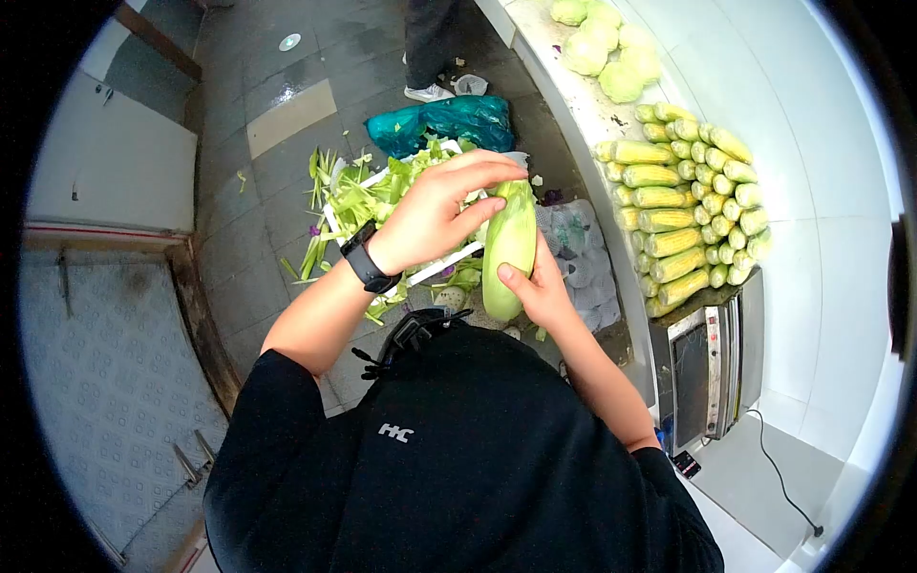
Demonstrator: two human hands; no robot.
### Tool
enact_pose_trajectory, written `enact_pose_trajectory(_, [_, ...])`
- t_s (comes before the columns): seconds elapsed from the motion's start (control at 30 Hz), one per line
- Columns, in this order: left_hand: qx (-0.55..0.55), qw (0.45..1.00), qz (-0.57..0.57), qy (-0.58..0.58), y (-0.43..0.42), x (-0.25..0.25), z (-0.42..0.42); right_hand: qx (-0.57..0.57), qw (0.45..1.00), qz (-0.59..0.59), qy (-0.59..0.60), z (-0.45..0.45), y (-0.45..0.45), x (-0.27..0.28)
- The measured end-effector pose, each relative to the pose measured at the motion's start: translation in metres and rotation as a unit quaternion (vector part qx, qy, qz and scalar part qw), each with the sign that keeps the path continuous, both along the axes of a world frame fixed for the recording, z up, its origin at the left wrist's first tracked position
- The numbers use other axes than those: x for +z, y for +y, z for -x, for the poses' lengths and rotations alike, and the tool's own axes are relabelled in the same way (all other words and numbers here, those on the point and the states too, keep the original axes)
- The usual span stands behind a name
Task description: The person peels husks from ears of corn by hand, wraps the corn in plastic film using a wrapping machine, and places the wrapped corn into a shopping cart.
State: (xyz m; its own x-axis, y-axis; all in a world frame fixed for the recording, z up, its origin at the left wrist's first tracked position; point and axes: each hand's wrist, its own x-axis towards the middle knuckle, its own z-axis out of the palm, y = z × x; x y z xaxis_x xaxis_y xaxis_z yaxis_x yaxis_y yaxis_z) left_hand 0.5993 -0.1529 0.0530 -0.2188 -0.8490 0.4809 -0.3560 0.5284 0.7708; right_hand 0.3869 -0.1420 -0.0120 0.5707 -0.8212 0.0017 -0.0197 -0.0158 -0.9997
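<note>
An ear of corn [506,256] in its pale green husk is held upright in front of my body. My right hand [541,283] wraps around its lower half from the right, thumb across the front. At the upper end, my left hand [447,202] has its thumb and fingers on the husk tip; the exact grip there is partly hidden. A black watch [369,258] is on my left wrist. Beneath my left hand, a white crate [334,216] is heaped with green husk leaves [368,198], some spilling over its edges.
On the right counter [531,21], many husked corn ears [683,201] are stacked beside round cabbages [611,53]. A metal appliance [705,368] stands nearer. A teal plastic bag [444,124] and a whitish sack [585,263] lie on the floor. Another person's shoe [429,94] shows beyond.
</note>
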Motion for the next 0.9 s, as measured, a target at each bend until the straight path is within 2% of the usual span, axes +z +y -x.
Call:
enact_pose_trajectory(0.1, [0.027,0.999,-0.033,0.031,-0.004,-0.007,0.001,-0.027,0.998,-0.045,-0.023,0.002,0.002,0.0])
enact_pose_trajectory(0.17, [0.068,0.991,-0.071,0.092,-0.005,-0.012,0.004,-0.028,0.997,-0.071,-0.022,0.003,0.001,0.001])
enact_pose_trajectory(0.3, [0.088,0.993,-0.039,0.062,-0.01,-0.025,0.003,-0.035,0.993,-0.111,-0.035,0.004,0.001,-0.009])
enact_pose_trajectory(0.37, [0.152,0.985,0.07,-0.04,-0.01,-0.033,0.01,-0.1,0.961,-0.248,-0.07,0.001,0.002,-0.017])
enact_pose_trajectory(0.4, [0.162,0.975,0.128,-0.079,-0.009,-0.038,0.017,-0.099,0.96,-0.25,-0.073,0.002,-0.001,-0.026])
enact_pose_trajectory(0.47, [0.151,0.974,0.119,-0.118,0.006,-0.047,0.028,-0.163,0.896,-0.365,-0.194,0.0,-0.022,-0.036])
enact_pose_trajectory(0.5, [0.13,0.976,0.141,-0.103,0.012,-0.052,0.031,-0.237,0.871,-0.374,-0.213,-0.004,-0.03,-0.033])
enact_pose_trajectory(0.53, [0.115,0.981,0.128,-0.094,0.019,-0.049,0.034,-0.258,0.853,-0.381,-0.247,-0.001,-0.037,-0.032])
enact_pose_trajectory(0.6, [0.108,0.98,0.082,-0.143,0.025,-0.06,0.033,-0.223,0.871,-0.366,-0.242,0.01,-0.044,-0.035])
enact_pose_trajectory(0.73, [0.167,0.975,0.064,-0.132,0.012,-0.028,0.03,-0.186,0.873,-0.388,-0.229,0.002,-0.036,-0.019])
enact_pose_trajectory(0.83, [0.065,0.958,0.009,-0.279,-0.006,-0.03,0.021,-0.14,0.888,-0.384,-0.212,-0.001,-0.028,-0.029])
enact_pose_trajectory(0.87, [0.067,0.958,0.007,-0.279,-0.009,-0.034,0.019,-0.138,0.887,-0.386,-0.212,-0.003,-0.028,-0.029])
enact_pose_trajectory(0.9, [0.035,0.943,-0.027,-0.33,-0.012,-0.038,0.017,-0.152,0.892,-0.385,-0.179,-0.004,-0.028,-0.03])
